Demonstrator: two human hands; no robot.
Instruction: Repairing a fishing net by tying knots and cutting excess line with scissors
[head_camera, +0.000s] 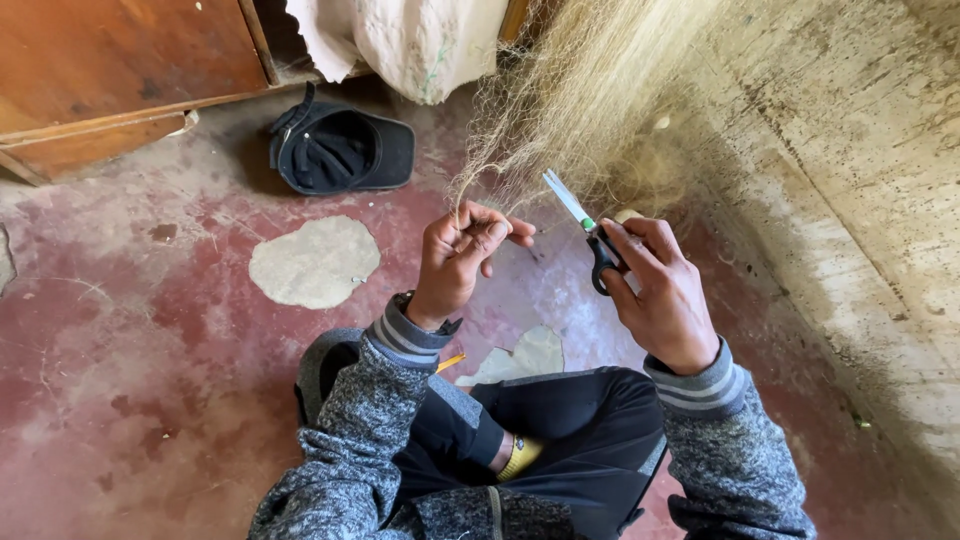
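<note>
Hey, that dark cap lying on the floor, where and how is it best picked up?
Probably by the brim. The cap lies upside down on the red floor, hollow facing up, flat brim pointing right toward the net. Come from the right side and pinch that stiff edge; the soft crown would likely fold.

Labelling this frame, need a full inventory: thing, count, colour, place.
fishing net: 1, pale tan, hanging top centre down to the hands
scissors: 1, black handles, pale blades open, in right hand
cap: 1, black, upside down on floor, upper left
cloth: 1, off-white, hanging top centre
wooden furniture: 1, brown, top left
floor: red, worn pale patches
wall: grey concrete, right
left hand: pinching net strands
right hand: gripping scissors
</note>
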